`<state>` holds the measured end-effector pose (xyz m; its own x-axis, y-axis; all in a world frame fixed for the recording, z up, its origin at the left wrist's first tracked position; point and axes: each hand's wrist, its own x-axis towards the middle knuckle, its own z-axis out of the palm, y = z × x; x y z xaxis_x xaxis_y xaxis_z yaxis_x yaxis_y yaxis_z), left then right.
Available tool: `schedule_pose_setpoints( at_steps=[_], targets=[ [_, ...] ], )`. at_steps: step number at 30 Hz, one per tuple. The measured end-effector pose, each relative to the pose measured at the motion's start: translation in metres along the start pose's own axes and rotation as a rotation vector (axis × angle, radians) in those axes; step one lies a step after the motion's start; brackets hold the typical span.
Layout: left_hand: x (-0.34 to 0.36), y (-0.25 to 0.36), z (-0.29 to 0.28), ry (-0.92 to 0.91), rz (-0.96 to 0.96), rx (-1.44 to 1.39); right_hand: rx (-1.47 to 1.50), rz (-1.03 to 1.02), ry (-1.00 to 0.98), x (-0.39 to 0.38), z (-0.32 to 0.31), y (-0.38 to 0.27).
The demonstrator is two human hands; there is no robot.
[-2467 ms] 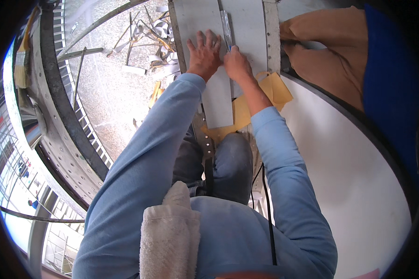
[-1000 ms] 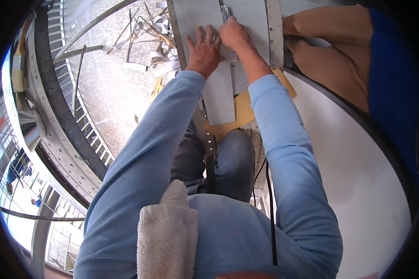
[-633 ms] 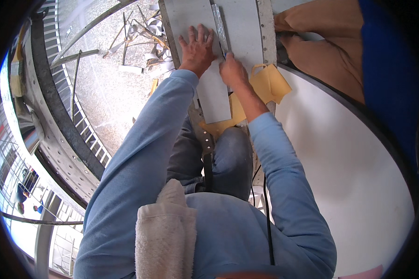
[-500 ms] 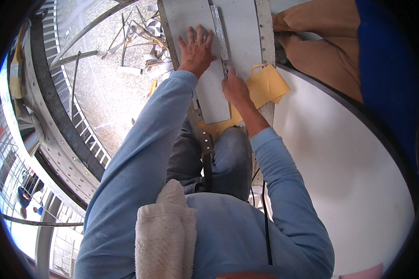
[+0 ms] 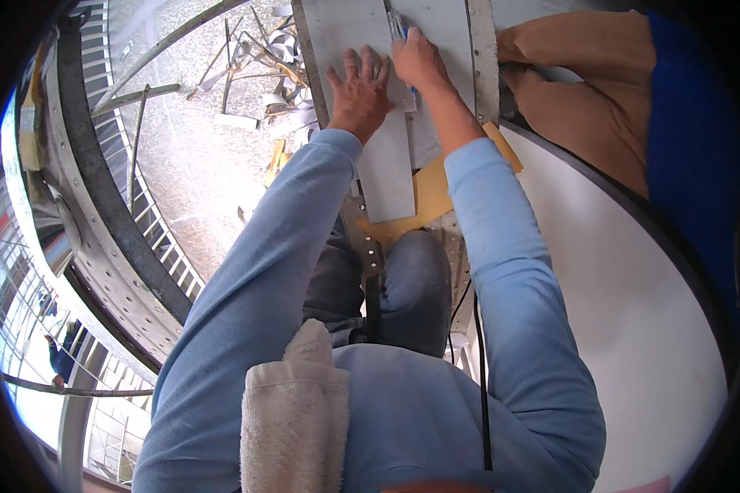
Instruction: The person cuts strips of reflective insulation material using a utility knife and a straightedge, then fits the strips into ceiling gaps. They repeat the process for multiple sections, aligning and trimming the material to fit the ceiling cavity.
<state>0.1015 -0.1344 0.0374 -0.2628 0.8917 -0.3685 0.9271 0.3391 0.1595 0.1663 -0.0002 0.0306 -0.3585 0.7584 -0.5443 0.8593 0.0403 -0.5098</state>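
Note:
A pale grey flat strip (image 5: pixel 388 177) lies lengthwise on a narrow perforated metal plank (image 5: pixel 485 62). My left hand (image 5: pixel 362 94) is spread flat on this strip, fingers pointing away from me. To its right, my right hand (image 5: pixel 419 59) is closed around a slim tool with blue on it, seemingly a cutter knife (image 5: pixel 401 31); most of it is hidden in the fist. Under and beside that fist runs a shiny silver straightedge (image 5: pixel 410 102), partly covered by the hand. A folded yellow sheet (image 5: pixel 436 193) lies beneath my right forearm and the strip's near end.
Offcuts and thin strips (image 5: pixel 279 62) litter the ground left of the plank. A curved metal frame (image 5: pixel 111 222) with a brush (image 5: pixel 31 131) stands at far left. A large curved white panel (image 5: pixel 600 304) is at right. Another person's brown-clothed legs (image 5: pixel 584 74) are close by at upper right.
My right hand has slid away from me along the straightedge, from its near end to farther up. My left hand stays flat on the strip. The view has shifted slightly.

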Motion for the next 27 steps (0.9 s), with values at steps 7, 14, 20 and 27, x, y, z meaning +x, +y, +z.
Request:
schedule_pose_setpoints(
  at_steps=[7,14,20,27],
  targets=[
    [-0.002,-0.001,0.002,0.005,0.007,0.011,-0.112,0.003,-0.01,0.026,0.004,-0.018],
    [0.001,-0.002,0.005,-0.01,0.007,0.043,-0.081,0.085,-0.066,-0.006,0.003,-0.013],
    [0.003,0.001,0.007,0.027,-0.008,0.043,-0.137,0.035,-0.106,-0.068,0.01,0.025],
    [-0.001,0.001,0.006,0.031,0.003,0.016,-0.161,0.094,-0.221,-0.144,0.029,0.084]
  ],
)
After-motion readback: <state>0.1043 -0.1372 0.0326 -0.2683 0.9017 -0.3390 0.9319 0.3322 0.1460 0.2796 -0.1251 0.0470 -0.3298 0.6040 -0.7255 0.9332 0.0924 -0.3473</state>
